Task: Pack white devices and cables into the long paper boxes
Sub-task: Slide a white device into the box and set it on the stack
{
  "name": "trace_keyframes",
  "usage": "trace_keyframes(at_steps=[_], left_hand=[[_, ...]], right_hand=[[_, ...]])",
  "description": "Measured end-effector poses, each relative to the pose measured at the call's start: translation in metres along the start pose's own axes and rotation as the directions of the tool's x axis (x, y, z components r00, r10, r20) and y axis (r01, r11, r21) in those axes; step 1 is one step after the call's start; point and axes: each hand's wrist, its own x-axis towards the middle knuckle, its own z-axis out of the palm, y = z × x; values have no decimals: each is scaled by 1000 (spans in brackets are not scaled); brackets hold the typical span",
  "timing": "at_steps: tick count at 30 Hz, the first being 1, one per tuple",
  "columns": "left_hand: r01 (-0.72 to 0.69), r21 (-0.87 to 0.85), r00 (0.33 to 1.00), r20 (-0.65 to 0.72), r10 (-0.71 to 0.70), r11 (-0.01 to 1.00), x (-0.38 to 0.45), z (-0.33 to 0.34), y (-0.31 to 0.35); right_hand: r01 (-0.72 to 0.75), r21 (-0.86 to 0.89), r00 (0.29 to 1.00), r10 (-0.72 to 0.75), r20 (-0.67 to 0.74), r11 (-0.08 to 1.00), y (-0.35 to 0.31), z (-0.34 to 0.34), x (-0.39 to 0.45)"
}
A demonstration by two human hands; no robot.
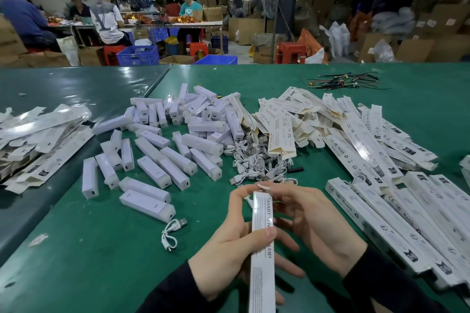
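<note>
The step in hand looked like closing the far end of a long white printed paper box (pixel 263 241) that stood nearly lengthwise away from the person, above the green counter (pixel 279 79). To do it well, the left hand (pixel 229 244) needed to keep the box steady along its middle without crushing the thin card, while the right hand (pixel 312 221) tucked whatever still poked out at the top before folding the flap down — a bit of white cable seemed to show at that end, though it was too small to be sure. The left hand was curled round the box, thumb pressed on its printed face and forefinger reaching up to the top edge; the right hand was loosely curved, its fingertips (pixel 264 187) touching the box's far end, with the lower fingers spread behind the box. Whether a device already sat inside could not be told. Stock lay well within reach: a heap of white rectangular plastic devices (pixel 178 140) ahead and to the left, a tangle of short white USB cables (pixel 256 160) just beyond the hands, flat unfolded boxes (pixel 305 114) behind that, and a row of finished boxes (pixel 396 213) to the right — a single loose cable (pixel 173 231) lay near the left wrist.
</note>
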Motion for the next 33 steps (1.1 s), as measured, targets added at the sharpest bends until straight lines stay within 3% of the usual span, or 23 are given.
trace_keyframes(at_steps=[18,22,28,33], left_hand=[[-38,84,998,59,33,996,-3,-9,0],[-34,103,999,22,32,994,-2,-13,1],[22,-90,1000,-13,-24,996,-8,-14,9],[112,-90,991,-61,-118,990,-1,-23,16]], right_hand=[[-15,-83,999,12,-41,996,2,-2,2],[94,-178,995,-99,-20,980,2,0,0],[393,-365,916,-397,67,844,9,-1,-1],[486,-450,868,-474,149,749,8,-5,0]])
